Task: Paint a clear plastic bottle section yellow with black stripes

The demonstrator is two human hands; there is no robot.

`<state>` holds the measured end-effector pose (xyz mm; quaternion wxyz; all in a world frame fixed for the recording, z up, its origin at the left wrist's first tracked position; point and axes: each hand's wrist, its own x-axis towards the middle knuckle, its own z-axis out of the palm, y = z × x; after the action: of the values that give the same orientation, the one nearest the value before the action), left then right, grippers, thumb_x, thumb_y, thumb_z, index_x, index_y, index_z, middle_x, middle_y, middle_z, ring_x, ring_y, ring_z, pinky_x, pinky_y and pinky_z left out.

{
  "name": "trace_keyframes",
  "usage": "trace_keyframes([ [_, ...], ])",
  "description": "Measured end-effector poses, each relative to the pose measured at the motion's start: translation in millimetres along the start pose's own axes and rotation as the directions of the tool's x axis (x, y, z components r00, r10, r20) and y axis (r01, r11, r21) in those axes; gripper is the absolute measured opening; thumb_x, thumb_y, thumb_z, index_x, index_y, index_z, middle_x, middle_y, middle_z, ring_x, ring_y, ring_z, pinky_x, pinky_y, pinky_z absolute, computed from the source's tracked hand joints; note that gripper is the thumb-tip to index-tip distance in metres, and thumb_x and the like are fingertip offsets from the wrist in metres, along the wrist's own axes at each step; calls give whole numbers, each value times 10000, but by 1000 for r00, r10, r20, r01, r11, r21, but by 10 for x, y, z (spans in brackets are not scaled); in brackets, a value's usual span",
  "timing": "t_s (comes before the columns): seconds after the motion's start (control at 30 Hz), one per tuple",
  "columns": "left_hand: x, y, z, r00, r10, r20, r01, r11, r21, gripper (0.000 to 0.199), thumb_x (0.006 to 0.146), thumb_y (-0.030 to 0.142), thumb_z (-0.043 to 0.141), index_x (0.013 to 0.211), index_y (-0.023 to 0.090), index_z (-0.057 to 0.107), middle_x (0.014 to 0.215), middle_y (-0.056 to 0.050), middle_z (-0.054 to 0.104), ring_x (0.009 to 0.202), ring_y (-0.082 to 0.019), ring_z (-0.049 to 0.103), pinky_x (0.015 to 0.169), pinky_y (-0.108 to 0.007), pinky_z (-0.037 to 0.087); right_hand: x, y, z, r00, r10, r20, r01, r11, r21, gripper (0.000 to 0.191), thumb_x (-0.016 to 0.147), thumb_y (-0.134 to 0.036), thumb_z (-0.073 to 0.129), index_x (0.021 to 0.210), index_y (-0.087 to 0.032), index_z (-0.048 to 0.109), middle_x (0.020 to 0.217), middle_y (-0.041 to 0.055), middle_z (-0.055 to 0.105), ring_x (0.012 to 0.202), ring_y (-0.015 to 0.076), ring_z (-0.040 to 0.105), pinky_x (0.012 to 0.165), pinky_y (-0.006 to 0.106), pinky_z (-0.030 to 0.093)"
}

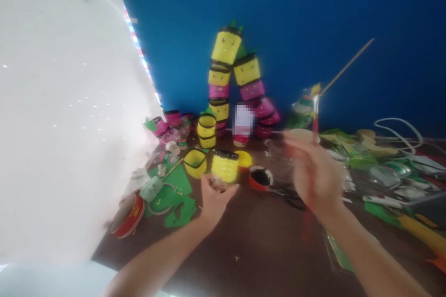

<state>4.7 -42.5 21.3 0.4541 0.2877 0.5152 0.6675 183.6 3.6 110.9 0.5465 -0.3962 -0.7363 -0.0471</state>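
Observation:
My left hand (215,199) is wrapped round the lower part of a small yellow-painted plastic cup (225,167) with a black rim. The cup stands upright. My right hand (315,176), smeared by motion, is raised over the right part of the table. Along it runs a thin red-handled paintbrush (315,118), its pale ferrule and yellowish tip pointing up. Near the yellow cup are a yellow lid-like dish (244,158) and a red bowl of black paint (260,178). Another yellow cup with black edging (195,162) stands to the left.
Stacked yellow and magenta cups (226,46) lean on the blue wall (174,32). Green foam scraps (179,213) and a red tape roll (128,216) lie left. Black scissors (294,197), plastic bottles (390,171) and a white cable (400,123) are right. A thin stick (348,66) slants upward.

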Motion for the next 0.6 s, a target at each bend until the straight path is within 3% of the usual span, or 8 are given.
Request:
trace_keyframes([
  [0.07,-15,-14,6,1000,5,28,-5,1000,-18,562,537,192,840,886,211,400,807,-1,658,747,-152,684,743,-302,549,376,192,276,998,-65,17,66,995,-77,250,867,-328,595,1078,-197,566,1285,164,608,1202,317,574,974,508,478],
  [0.17,-43,-14,17,998,3,63,1,999,-52,564,546,189,834,897,217,394,842,-5,660,792,-160,688,754,-304,546,839,479,713,999,40,16,-38,993,-114,494,772,-448,694,1115,-172,470,1388,239,473,1267,371,498,1000,574,429],
  [0.27,-65,27,30,997,-2,78,7,998,-70,550,559,182,826,895,216,391,824,-2,656,789,-153,682,750,-293,539,1097,663,1020,993,117,34,-112,985,-133,636,726,-523,713,1142,-159,398,1344,270,455,1266,404,478,965,601,432],
  [0.4,-82,86,53,997,-28,77,35,996,-82,537,554,184,825,870,219,393,793,2,654,760,-147,674,734,-283,535,1206,754,1171,984,178,6,-176,978,-107,652,703,-550,723,1121,-188,378,1188,221,535,1134,389,569,890,574,480],
  [0.6,-76,44,51,995,-45,87,53,994,-97,548,544,182,830,856,225,382,812,3,643,786,-152,675,736,-285,533,1209,830,1174,976,217,28,-214,973,-82,579,731,-517,693,1105,-207,377,1124,208,561,1042,384,602,814,573,505],
])
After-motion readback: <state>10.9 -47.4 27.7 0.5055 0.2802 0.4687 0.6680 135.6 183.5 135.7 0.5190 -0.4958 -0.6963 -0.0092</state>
